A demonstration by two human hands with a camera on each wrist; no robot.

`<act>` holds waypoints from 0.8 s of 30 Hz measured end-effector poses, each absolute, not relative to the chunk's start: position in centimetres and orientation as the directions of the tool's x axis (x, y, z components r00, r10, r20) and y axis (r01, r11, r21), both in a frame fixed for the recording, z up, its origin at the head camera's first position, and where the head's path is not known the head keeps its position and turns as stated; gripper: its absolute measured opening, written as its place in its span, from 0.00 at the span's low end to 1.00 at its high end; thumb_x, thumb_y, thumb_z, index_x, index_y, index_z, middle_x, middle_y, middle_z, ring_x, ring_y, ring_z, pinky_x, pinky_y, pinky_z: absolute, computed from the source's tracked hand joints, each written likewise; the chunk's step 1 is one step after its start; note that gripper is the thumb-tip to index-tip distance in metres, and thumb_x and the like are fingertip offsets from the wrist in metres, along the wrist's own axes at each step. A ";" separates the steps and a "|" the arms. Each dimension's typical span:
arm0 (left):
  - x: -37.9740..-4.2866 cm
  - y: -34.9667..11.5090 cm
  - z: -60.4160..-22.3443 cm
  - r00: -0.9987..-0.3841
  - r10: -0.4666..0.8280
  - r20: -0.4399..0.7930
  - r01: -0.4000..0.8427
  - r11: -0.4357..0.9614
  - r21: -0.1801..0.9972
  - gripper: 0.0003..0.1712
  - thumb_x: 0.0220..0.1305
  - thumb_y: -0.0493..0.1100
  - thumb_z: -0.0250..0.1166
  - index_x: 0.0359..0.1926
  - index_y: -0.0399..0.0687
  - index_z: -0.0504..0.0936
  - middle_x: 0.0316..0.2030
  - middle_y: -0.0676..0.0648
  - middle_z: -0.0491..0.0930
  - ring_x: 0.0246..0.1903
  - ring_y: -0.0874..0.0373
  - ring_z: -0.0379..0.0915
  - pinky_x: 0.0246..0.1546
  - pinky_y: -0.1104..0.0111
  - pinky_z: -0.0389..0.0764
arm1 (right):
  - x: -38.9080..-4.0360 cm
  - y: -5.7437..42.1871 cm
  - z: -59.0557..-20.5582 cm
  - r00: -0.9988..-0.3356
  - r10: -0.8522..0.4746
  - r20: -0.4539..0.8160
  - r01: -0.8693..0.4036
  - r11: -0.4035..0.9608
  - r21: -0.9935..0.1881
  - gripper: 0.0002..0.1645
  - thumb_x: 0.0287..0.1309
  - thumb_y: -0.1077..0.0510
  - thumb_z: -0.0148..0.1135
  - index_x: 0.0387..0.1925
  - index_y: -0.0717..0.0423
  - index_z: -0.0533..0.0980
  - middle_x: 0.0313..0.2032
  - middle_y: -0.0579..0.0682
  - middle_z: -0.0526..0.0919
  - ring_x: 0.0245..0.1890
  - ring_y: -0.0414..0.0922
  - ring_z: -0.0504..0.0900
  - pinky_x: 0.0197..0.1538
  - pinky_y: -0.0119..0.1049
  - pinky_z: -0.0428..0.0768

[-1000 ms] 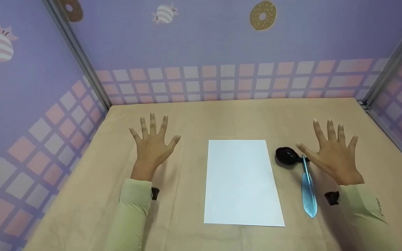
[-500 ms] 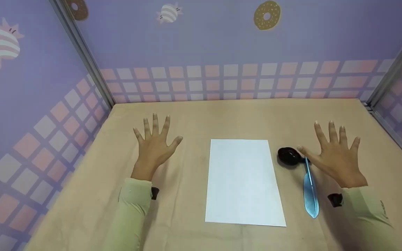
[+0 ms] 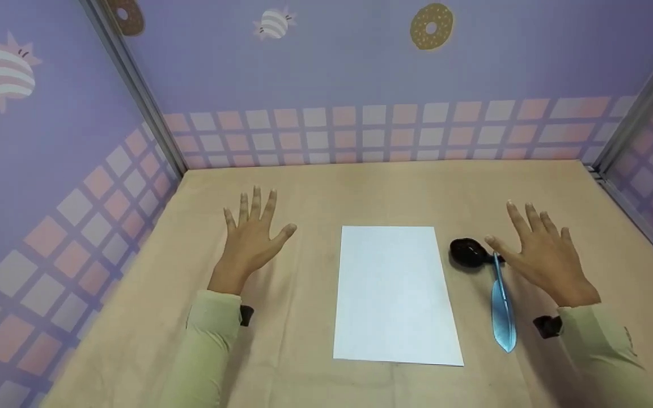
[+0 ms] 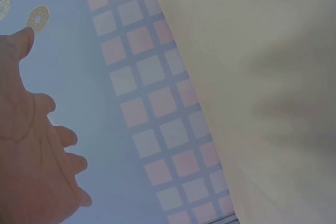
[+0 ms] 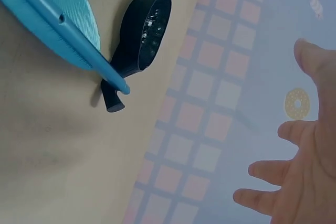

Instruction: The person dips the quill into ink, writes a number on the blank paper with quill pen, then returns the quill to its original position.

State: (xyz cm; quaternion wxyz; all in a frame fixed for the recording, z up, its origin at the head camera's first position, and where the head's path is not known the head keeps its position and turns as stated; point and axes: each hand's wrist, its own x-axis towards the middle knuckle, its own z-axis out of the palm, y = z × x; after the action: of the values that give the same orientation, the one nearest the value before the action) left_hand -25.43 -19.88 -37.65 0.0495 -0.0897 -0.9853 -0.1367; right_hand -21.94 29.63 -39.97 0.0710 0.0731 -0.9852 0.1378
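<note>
Quill (image 3: 503, 323), blue, feather-shaped: one, lying to the right of the paper sheet, vane toward me, shaft end crossing over the handle of the next item. Dish (image 3: 467, 254), black, glossy inside, short-handled: one, just beside the far part of the sheet's right edge, its handle pointing away from the paper. Paper sheet (image 3: 397, 294), white, rectangular: one, flat, longer side running away from me. Right hand (image 3: 547, 258), mine: to the right of the sheet, past the quill and dish, back upward, fingers spread and extended, thumb reaching out near the dish's handle. Left hand (image 3: 250, 241), mine: to the left of the sheet and well apart from it, back upward, fingers spread, thumb pointing toward the paper's side. Sleeves (image 3: 213, 323), pale green: a pair, on my forearms, either side of the sheet. Cloth (image 3: 315, 198), tan, lightly creased: beneath the sheet. Wall (image 3: 349, 68), lilac: beyond the sheet, printed with a doughnut (image 3: 431, 26), a striped candy (image 3: 274, 24) and a pink-and-white checked band (image 3: 373, 116).
</note>
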 end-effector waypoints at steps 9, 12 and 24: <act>-25.3 -20.2 -38.3 -0.953 0.289 0.093 0.304 0.908 0.289 0.46 0.69 0.69 0.42 0.77 0.59 0.34 0.76 0.46 0.27 0.75 0.46 0.18 0.70 0.40 0.23 | -20.9 29.7 -39.7 -0.971 -0.182 0.154 -0.224 0.915 -0.336 0.47 0.68 0.33 0.43 0.76 0.53 0.43 0.71 0.72 0.50 0.67 0.74 0.51 0.64 0.73 0.50; -25.3 -20.1 -39.0 -0.940 0.335 0.065 0.338 0.889 0.310 0.45 0.69 0.70 0.42 0.76 0.61 0.33 0.76 0.48 0.26 0.75 0.48 0.19 0.70 0.42 0.23 | -20.6 29.9 -39.9 -0.973 -0.191 0.129 -0.225 0.909 -0.350 0.46 0.68 0.34 0.43 0.76 0.51 0.43 0.71 0.70 0.52 0.67 0.74 0.54 0.60 0.74 0.55; -25.1 -18.8 -41.3 -0.888 0.459 -0.027 0.425 0.840 0.338 0.46 0.66 0.74 0.40 0.76 0.63 0.36 0.76 0.54 0.28 0.76 0.53 0.22 0.73 0.46 0.26 | -20.0 31.2 -41.0 -0.955 -0.256 0.149 -0.293 0.892 -0.345 0.38 0.70 0.41 0.48 0.73 0.53 0.56 0.66 0.69 0.64 0.62 0.72 0.64 0.53 0.72 0.67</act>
State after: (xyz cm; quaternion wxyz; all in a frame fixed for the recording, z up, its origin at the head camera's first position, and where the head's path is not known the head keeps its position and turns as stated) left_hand -25.14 -18.79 -41.26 -0.0534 -0.2308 -0.9577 -0.1636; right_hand -20.00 31.16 -40.98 0.0500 0.1412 -0.9713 0.1848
